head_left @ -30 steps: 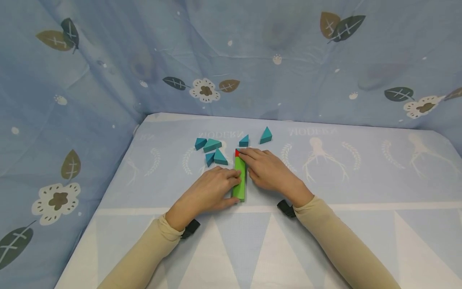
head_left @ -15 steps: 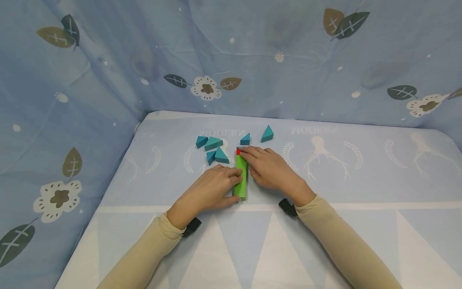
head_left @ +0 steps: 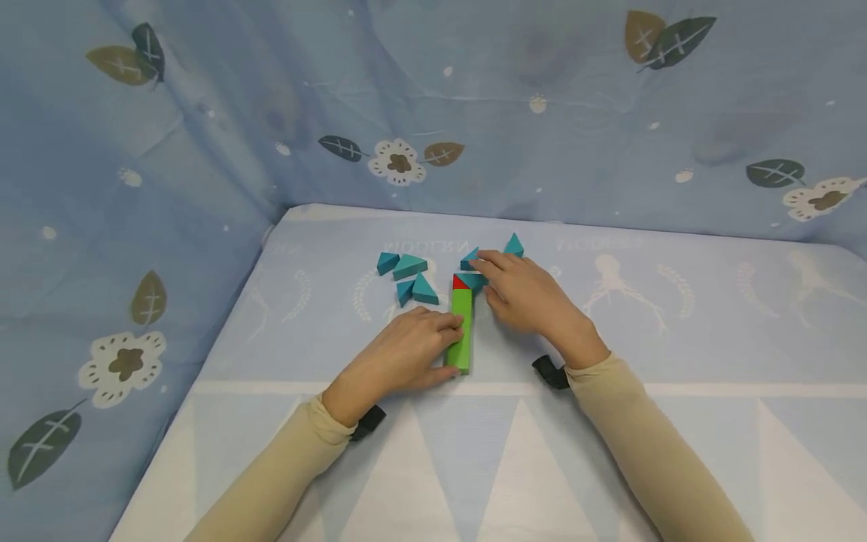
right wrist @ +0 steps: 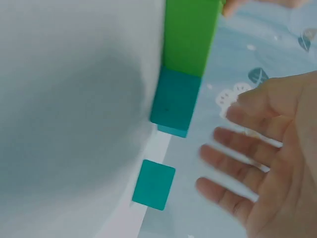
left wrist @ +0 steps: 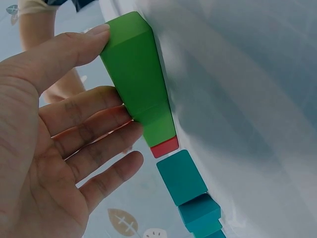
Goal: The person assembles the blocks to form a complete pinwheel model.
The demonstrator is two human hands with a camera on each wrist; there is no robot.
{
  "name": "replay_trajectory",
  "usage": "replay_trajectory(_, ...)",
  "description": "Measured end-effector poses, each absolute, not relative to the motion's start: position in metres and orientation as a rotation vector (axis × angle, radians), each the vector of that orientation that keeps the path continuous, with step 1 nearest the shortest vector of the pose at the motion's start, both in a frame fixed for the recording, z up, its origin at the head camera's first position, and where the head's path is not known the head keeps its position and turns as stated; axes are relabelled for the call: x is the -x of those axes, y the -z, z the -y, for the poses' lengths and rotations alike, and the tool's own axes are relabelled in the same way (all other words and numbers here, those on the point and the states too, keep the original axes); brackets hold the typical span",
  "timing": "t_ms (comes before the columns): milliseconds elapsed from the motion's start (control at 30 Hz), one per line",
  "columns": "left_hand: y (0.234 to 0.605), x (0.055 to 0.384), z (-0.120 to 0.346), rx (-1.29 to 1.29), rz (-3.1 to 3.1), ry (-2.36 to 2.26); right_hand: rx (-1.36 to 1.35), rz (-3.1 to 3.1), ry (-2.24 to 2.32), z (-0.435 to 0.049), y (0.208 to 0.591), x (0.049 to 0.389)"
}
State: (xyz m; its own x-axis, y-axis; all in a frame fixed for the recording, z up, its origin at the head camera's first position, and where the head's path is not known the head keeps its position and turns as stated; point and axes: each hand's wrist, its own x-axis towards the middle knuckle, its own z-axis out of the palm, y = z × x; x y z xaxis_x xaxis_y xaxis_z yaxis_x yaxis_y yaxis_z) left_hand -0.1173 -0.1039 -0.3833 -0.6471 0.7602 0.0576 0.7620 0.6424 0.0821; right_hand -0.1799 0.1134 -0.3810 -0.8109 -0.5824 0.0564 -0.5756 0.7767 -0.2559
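Observation:
A bright green bar [head_left: 461, 305] lies on the table, with a seam across it in the left wrist view. At its far end sits a small red triangular block [head_left: 460, 283], and a teal triangular block [head_left: 476, 279] lies against the red one. My left hand [head_left: 405, 348] rests beside the bar, thumb and nearly straight fingertips touching its left side. My right hand [head_left: 527, 295] holds nothing; its fingers are extended and spread, raised over the far right side of the teal block. Its fingertips partly cover a small blue triangular block [head_left: 467, 263] in the head view.
Several loose teal and blue triangular blocks [head_left: 409, 266] lie left of the bar's far end. Another teal triangular block [head_left: 514, 246] lies at the back right, partly behind my right hand. A blue patterned curtain [head_left: 515, 150] rises behind the table [head_left: 677, 444].
My right hand has come off the red and teal blocks and moved to the right, uncovering them. My left hand stays at the bar. The head view has shifted slightly.

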Motion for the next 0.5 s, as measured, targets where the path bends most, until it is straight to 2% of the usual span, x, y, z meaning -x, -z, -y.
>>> replay_trajectory(500, 0.384, 0.118, 0.106, 1.315, 2.825, 0.139, 0.889, -2.907, 0.403, -0.096, 0.396, 0.205)
